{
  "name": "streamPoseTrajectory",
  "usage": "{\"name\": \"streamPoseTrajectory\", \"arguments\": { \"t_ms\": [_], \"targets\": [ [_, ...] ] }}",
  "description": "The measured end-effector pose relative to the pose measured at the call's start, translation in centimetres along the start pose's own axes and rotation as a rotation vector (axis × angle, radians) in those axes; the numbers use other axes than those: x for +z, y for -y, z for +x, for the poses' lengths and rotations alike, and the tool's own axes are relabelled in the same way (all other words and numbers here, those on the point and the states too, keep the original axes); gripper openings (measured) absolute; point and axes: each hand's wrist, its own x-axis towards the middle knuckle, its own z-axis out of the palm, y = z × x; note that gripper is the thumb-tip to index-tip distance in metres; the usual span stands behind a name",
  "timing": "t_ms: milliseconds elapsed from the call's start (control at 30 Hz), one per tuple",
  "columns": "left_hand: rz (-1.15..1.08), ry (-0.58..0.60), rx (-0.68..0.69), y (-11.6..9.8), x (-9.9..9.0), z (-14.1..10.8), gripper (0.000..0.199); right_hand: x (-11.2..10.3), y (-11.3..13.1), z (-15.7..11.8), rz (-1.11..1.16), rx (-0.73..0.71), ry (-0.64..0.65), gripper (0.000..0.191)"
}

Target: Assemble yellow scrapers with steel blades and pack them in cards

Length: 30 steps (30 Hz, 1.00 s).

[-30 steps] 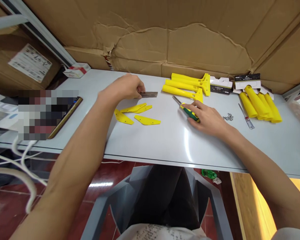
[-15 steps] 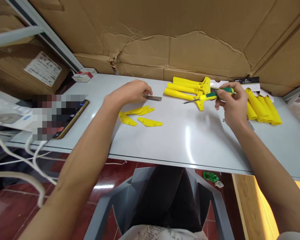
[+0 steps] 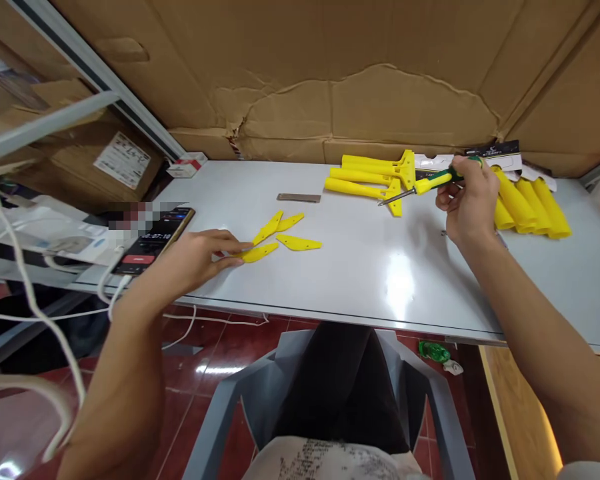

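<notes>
My left hand [image 3: 205, 257] pinches the left end of a flat yellow piece [image 3: 261, 253] on the white table. Three similar yellow pieces, one of them [image 3: 299, 243] nearest the middle, lie beside it. Behind them rests a thin metal blade [image 3: 299, 198]. My right hand [image 3: 473, 200] is wrapped round a green and yellow screwdriver [image 3: 430, 182], its tip pointing left over yellow handles with flared heads [image 3: 363, 177]. Several yellow tubes [image 3: 530, 203] lie to the right of that hand.
A phone [image 3: 155, 241] with white cables lies on the table's left part. A small red and white box [image 3: 187, 165] stands at the back left. Cardboard [image 3: 380, 107] lines the back. Black and white packaging [image 3: 495, 157] lies at the back right.
My left hand has let go of the metal blade, which now lies on the table, and has moved left and nearer to pinch a yellow piece. My right hand still holds the screwdriver.
</notes>
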Motion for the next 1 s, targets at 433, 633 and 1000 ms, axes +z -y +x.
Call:
{"name": "streamPoseTrajectory", "arguments": {
  "t_ms": [433, 633, 1000],
  "targets": [
    [-0.037, -0.019, 0.023, -3.5, 3.3, 3.1, 0.091, -0.3, -1.3, 0.6, -0.046, 0.034, -0.045, 0.024],
    [-0.144, -0.013, 0.159, -4.2, 3.8, 5.5, 0.069, -0.7, -1.7, 1.1, -0.086, 0.025, -0.047, 0.027],
    [-0.166, -0.025, 0.437, -5.1, 4.8, 6.5, 0.046, -0.5, -1.7, 0.8, -0.074, 0.026, -0.050, 0.027]
  ]
}}
